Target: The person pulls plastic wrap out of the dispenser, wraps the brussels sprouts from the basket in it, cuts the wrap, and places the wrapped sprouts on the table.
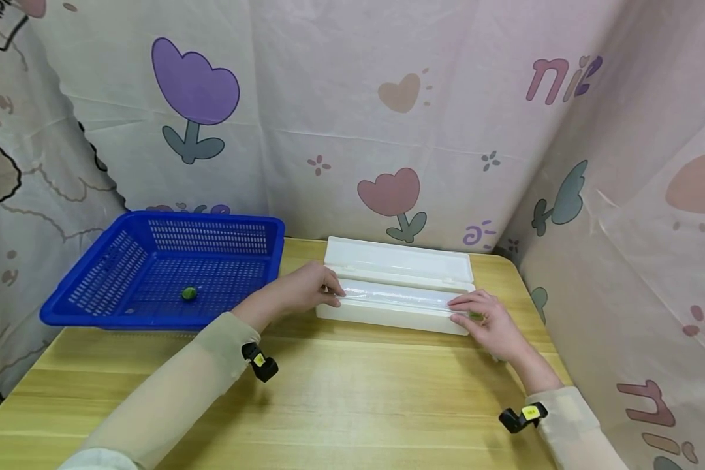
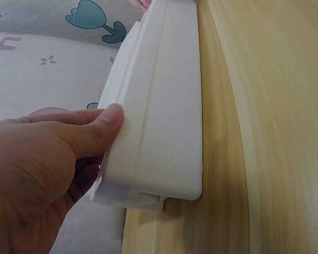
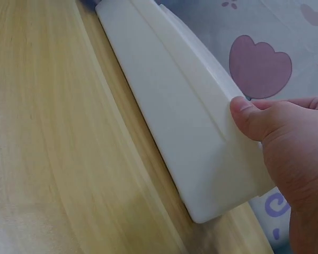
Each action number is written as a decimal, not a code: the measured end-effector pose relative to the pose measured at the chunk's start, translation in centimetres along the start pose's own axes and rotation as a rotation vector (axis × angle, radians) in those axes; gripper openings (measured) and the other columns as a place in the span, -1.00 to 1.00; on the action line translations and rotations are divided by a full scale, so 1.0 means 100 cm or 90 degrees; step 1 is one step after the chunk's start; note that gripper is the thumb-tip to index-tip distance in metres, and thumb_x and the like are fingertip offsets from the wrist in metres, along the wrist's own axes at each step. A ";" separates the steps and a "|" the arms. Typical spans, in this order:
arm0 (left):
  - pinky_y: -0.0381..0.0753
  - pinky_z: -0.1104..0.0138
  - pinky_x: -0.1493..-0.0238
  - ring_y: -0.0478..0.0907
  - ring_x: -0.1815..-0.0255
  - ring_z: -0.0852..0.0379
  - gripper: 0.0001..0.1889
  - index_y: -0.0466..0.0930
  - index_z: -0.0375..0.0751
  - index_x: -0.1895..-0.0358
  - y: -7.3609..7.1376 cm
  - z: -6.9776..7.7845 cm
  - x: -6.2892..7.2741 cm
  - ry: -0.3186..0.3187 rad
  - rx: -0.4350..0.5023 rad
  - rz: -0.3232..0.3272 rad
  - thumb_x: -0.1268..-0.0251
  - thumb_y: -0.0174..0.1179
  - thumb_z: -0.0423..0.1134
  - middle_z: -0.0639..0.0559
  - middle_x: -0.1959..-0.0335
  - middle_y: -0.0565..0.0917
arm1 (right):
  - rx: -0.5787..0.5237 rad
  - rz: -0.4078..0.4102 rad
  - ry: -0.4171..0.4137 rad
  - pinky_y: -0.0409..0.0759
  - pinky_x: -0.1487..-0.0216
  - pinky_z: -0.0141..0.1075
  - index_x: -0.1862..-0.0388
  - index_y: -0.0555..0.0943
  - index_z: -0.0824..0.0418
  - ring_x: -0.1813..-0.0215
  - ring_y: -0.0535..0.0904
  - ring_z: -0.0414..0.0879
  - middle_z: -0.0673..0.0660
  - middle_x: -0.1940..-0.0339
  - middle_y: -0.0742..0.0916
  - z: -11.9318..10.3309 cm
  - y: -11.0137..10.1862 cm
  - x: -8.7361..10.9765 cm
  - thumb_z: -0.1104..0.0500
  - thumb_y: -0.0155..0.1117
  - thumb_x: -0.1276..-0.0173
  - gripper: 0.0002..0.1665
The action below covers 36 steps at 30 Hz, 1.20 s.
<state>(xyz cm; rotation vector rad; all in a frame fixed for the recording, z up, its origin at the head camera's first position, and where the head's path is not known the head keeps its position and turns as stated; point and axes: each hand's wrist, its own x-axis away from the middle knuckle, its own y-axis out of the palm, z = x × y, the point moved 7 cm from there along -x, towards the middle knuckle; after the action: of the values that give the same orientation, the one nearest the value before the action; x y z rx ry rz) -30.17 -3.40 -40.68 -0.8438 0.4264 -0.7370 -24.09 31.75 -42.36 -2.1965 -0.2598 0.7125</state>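
Note:
A long white cling film box (image 1: 388, 318) sits near the back of the table with its lid (image 1: 399, 260) tipped back. Inside it lies a shiny roll of clear film (image 1: 396, 297). At the box's left end, my left hand (image 1: 305, 287) pinches the front rim, its thumb (image 2: 110, 117) on the outer side. My right hand (image 1: 493, 323) pinches the same rim near the right end, thumb (image 3: 246, 108) outside and fingers behind. Whether film is caught under the fingers cannot be seen. A small green bit (image 1: 476, 316) shows beside the right hand.
To the left stands a blue plastic basket (image 1: 94, 313) with a small green round thing (image 1: 189, 293) in it. The wooden table (image 1: 341, 405) stretches toward me. Patterned cloth (image 1: 311, 98) hangs close behind the box and along both sides.

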 end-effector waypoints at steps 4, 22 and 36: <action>0.72 0.31 0.03 0.71 0.15 0.17 -0.85 0.89 -0.18 0.12 -0.003 -0.002 -0.001 0.005 -0.002 0.033 -0.36 0.42 -0.46 0.09 0.19 0.81 | -0.011 -0.002 0.012 0.32 -0.37 -0.45 0.06 0.82 0.19 -0.12 0.63 -0.02 0.03 -0.02 0.80 -0.001 -0.001 -0.002 0.40 0.53 -0.31 -0.75; 0.69 0.19 -0.06 0.65 0.11 0.08 -0.86 0.78 -0.25 0.06 -0.009 -0.004 -0.006 -0.014 -0.013 0.148 -0.48 0.29 -0.49 0.01 0.15 0.75 | 0.014 0.017 0.067 0.51 -0.24 -0.29 0.00 0.81 0.23 -0.12 0.60 -0.05 0.00 0.01 0.74 0.003 -0.002 -0.005 0.24 0.60 -0.33 -0.72; 0.71 0.17 -0.07 0.63 0.10 0.04 -0.86 0.75 -0.22 0.05 -0.015 -0.002 -0.006 -0.068 0.001 0.200 -0.51 0.26 -0.47 -0.01 0.10 0.75 | 0.012 0.011 0.025 0.25 -0.17 0.09 0.20 0.81 0.15 -0.06 0.53 -0.04 -0.03 0.10 0.72 0.000 0.004 -0.009 0.27 0.41 -0.49 -0.93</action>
<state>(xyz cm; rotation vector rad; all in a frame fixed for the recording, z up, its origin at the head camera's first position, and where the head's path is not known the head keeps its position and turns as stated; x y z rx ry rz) -31.33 -3.68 -39.59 -0.7888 0.4498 -0.3998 -24.84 31.15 -42.27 -2.1950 -0.2136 0.6777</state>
